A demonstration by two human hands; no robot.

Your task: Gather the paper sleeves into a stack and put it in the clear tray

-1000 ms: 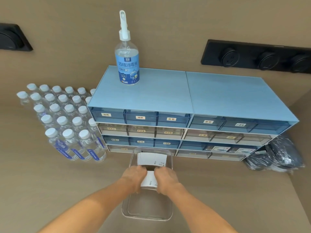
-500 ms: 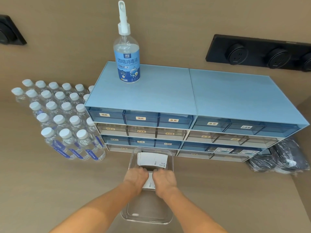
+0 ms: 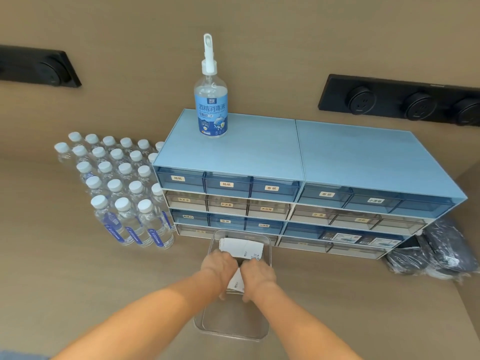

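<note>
A clear tray (image 3: 231,333) sits on the tan counter in front of the blue drawer unit. A stack of white paper sleeves (image 3: 242,246) leans in the tray's far end. My left hand (image 3: 218,268) and my right hand (image 3: 258,278) are side by side inside the tray, both closed on a second white stack of paper sleeves (image 3: 236,283) between them. My fingers hide most of that stack. The tray's near half holds nothing.
A blue drawer unit (image 3: 298,178) with labelled drawers stands right behind the tray, with a spray bottle (image 3: 211,100) on top. Several water bottles (image 3: 117,190) stand to the left. Dark wrapped bundles (image 3: 436,250) lie at the right. Black socket panels (image 3: 405,102) are on the wall.
Both hands stay together on the sleeves in the tray, pushed slightly toward its far end. The view has shifted as my head moved.
</note>
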